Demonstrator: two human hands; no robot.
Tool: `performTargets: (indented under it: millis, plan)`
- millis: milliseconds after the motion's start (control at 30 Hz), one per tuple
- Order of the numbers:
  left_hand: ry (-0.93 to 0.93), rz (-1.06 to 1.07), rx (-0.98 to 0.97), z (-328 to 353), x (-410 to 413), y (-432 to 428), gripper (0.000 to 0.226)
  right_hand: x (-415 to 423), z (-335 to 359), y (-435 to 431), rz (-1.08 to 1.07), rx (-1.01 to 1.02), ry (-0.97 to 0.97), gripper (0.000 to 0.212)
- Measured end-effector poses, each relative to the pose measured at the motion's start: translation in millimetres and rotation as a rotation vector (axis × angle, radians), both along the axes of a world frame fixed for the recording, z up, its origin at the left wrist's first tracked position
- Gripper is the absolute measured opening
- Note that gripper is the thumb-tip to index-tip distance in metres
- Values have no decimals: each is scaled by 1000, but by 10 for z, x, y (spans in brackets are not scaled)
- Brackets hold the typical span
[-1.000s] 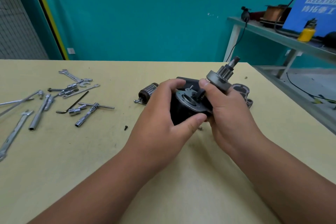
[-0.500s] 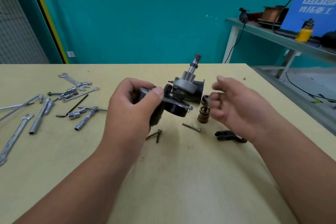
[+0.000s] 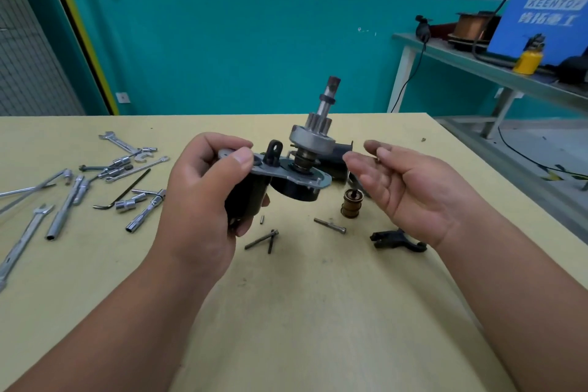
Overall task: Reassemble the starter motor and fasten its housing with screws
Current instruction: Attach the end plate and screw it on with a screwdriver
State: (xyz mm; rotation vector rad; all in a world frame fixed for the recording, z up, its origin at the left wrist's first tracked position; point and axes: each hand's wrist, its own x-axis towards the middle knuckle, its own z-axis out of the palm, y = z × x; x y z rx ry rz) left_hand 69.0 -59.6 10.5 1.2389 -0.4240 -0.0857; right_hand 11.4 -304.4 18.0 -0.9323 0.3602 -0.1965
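Note:
My left hand (image 3: 203,200) grips the starter motor body (image 3: 296,181), a black casing with a grey plate, held above the table. Its pinion gear and shaft (image 3: 313,134) stand upright on top. Just right of the motor my right hand (image 3: 410,188) hovers with relaxed fingers, holding nothing. On the table below lie a brass plunger with a spring (image 3: 351,204), a long bolt (image 3: 330,225), two crossed bolts (image 3: 263,240), a small pin (image 3: 261,219) and a black fork lever (image 3: 396,239). A black housing part (image 3: 339,159) sits behind the motor, partly hidden.
Spanners, socket wrenches and a hex key (image 3: 95,181) are scattered over the left of the yellow table (image 3: 305,312). The table's right edge runs close to my right forearm. A bench with a blue machine (image 3: 547,9) stands at the back right.
My right hand let go of the motor and drew off to the right. My left hand turned the motor so the shaft points up, and raised it slightly.

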Motion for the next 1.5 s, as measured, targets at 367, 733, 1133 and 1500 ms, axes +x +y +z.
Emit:
performTargets:
  millis: [367,733,1133,1500]
  plan:
    - [-17,-562,31,-81,-84,-39,28,-40,-18,154,271,-281,-95,16]
    - [49,-691,96,-208,11,-41,27,-91,-51,142,606,-462,-59,24]
    - [74,-680,72,-249,74,-35,28,-145,4,272,561,-485,-185,14]
    - [73,-673,92,-256,95,-49,27,-72,-121,368,581,-605,-156,9]
